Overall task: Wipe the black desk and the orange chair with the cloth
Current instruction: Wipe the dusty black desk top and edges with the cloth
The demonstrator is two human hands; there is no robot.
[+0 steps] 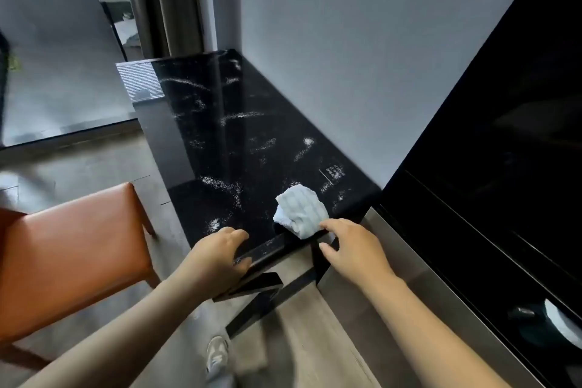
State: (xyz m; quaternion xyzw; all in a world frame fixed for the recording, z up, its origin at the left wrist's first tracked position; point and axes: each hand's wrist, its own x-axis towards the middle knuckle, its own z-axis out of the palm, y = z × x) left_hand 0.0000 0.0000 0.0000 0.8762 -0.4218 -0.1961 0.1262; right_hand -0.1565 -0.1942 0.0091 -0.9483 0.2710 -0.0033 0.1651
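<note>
The black desk (220,142) runs along the grey wall, its glossy top streaked with white powder. A crumpled pale blue cloth (300,210) lies near the desk's near right corner. My right hand (352,250) hovers just behind the cloth with its fingers spread; the fingertips reach the cloth's near edge without gripping it. My left hand (220,257) rests on the desk's near edge, fingers curled over the rim. The orange chair (72,249) stands to the left of the desk, on the floor.
A tall black glossy panel (491,135) with a metal-trimmed cabinet (406,264) rises right of the desk. The grey wall (346,41) backs the desk. Dark curtains (163,0) hang at the far end. My shoe (216,353) stands on the wooden floor below.
</note>
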